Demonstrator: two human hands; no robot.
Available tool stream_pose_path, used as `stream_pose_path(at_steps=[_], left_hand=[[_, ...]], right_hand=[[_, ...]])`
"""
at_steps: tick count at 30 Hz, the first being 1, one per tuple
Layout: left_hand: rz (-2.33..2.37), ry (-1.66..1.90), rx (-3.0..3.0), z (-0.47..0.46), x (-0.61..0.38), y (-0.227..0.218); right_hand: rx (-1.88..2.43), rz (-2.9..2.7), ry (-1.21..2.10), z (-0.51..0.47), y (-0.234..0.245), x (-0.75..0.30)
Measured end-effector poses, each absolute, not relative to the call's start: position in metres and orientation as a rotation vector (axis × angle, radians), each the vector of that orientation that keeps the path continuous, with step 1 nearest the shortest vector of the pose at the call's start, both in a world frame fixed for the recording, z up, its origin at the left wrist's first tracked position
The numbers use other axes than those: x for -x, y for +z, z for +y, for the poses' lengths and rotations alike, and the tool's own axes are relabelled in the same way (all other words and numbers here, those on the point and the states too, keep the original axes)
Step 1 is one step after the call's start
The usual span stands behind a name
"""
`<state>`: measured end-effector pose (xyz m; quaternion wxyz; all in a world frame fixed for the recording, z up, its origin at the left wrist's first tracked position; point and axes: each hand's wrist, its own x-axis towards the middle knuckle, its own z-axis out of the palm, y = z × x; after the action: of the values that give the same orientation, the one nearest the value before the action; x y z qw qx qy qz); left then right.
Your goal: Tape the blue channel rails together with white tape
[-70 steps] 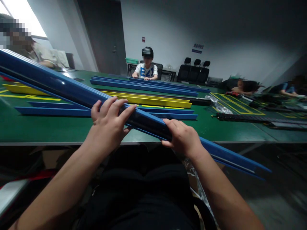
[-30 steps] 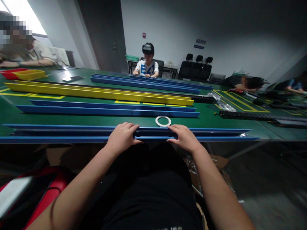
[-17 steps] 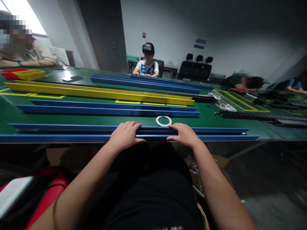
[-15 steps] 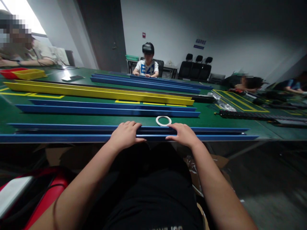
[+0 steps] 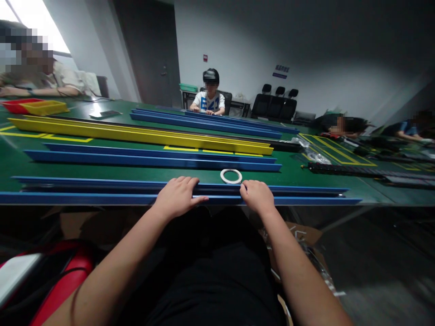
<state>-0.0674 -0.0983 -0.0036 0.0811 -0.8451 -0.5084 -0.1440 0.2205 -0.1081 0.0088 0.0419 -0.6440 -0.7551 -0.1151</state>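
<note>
A long blue channel rail lies along the table's near edge, its open side up. My left hand lies across it, fingers over the far wall and thumb stretched along the near wall. My right hand is closed at the far wall, thumb against the curled fingers. Whether it pinches the wall or something small there is hidden. Just beyond the rail, close to my right fingertips, a flat white ring like a roll of narrow tape rests on the table.
Behind lie another blue channel, a yellow channel and several more blue channels. Red and yellow trays stand at the left. A black strip and clear plastic bags are right. Co-workers sit around the green table.
My right hand has drawn its spread thumb in from the near wall and closed at the far wall. My left hand stays across the rail. The view has tilted slightly up.
</note>
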Motion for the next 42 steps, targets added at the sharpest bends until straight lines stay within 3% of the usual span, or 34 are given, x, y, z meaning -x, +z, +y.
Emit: stream_pose_path(at_steps=[42], left_hand=[[-1.552, -0.477, 2.41, -0.1065, 0.0603, -0.0059]], right_hand=[[1.952, -2.268, -0.371, -0.1115, 0.0098, -0.2221]])
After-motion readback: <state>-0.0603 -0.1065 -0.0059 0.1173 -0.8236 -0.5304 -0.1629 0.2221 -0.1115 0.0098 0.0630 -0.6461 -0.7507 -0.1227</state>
